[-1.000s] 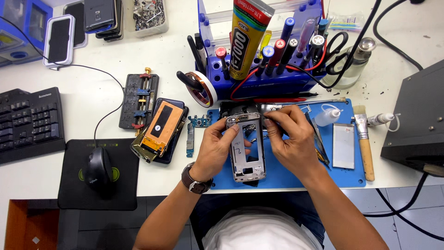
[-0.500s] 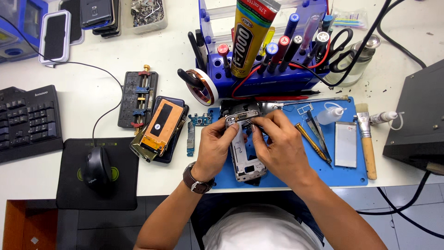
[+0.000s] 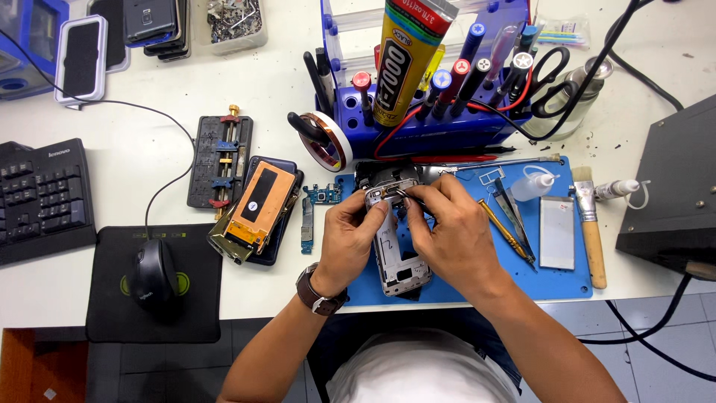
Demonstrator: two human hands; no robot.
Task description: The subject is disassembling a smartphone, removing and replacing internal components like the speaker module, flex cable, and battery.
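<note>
Far left of the hands sit a keyboard [image 3: 41, 198] and a mouse [image 3: 153, 275]; nearer lies an opened phone [image 3: 257, 210]. The left hand [image 3: 350, 240], fingers curled, pinches the left edge of a bare phone frame [image 3: 399, 257] near its top. The right hand [image 3: 451, 231], fingers closed, grips the frame's top right edge, with a thin tool's tip poking out. The frame lies on a blue mat [image 3: 556, 280]. Beyond the hands stands a blue tool rack [image 3: 418, 127]; right of them lie tweezers [image 3: 513, 216] and a brush [image 3: 589, 231].
</note>
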